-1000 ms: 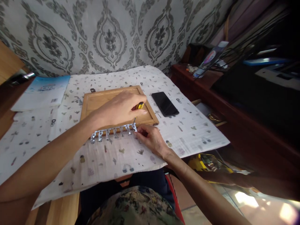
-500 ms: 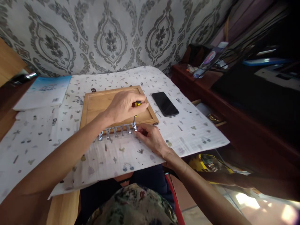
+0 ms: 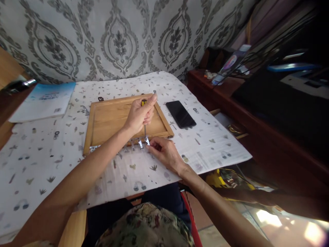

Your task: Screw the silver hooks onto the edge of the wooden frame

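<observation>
The left hand, near the middle of the frame, is wrapped around a screwdriver, thumb raised along the side of its yellow and black handle. The thin shaft points down, and its tip meets the upper part of the end hook. The right hand, just below and to the right, pinches that hook's lower end between thumb and forefinger. The two hands are close together but do not touch.

The hook belongs to a row of shiny metal hooks along the lower edge of a wooden board, which lies flat at the centre of the frame. The left forearm crosses the row and hides several hooks; a bit of the metal rail shows at the board's lower left corner.

The board rests on a cloth-covered table. A black phone lies just to its right, well apart from a blue and white book at the left. A bottle leans at the upper right on a dark red cabinet, with cables strung beside it.
</observation>
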`<act>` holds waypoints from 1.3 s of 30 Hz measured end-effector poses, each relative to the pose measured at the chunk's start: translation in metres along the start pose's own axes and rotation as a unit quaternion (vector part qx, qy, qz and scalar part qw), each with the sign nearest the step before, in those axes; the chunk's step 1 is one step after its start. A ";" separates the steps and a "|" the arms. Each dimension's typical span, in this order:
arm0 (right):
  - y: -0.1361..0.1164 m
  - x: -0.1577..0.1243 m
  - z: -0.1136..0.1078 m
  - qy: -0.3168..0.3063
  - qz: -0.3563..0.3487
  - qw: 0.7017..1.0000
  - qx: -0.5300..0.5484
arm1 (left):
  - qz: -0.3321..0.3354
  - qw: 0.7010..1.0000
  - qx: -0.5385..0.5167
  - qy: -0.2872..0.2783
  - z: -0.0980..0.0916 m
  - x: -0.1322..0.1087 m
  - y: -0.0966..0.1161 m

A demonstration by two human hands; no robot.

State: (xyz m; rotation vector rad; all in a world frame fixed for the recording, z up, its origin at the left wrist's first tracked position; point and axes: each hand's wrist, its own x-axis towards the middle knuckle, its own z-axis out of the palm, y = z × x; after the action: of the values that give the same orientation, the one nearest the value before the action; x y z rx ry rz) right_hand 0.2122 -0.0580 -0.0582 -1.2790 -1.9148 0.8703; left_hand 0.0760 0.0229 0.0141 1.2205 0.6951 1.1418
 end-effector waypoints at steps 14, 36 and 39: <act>-0.036 0.025 -0.025 0.151 -0.101 0.981 0.062 | 0.115 0.974 0.177 0.076 0.011 -0.026 0.002; -0.059 0.060 -0.012 0.085 -0.155 0.966 0.189 | 0.021 0.782 0.593 -0.188 -0.060 -0.074 0.007; -0.059 0.062 -0.011 0.079 -0.159 0.964 0.199 | 0.047 0.750 0.626 -0.206 -0.060 -0.074 0.005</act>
State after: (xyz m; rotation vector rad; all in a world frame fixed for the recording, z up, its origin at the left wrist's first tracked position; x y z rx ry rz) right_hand 0.1735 -0.0159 0.0057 -0.7528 -1.6516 0.8965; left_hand -0.0031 -0.0253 -0.0081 2.5595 1.0954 0.2927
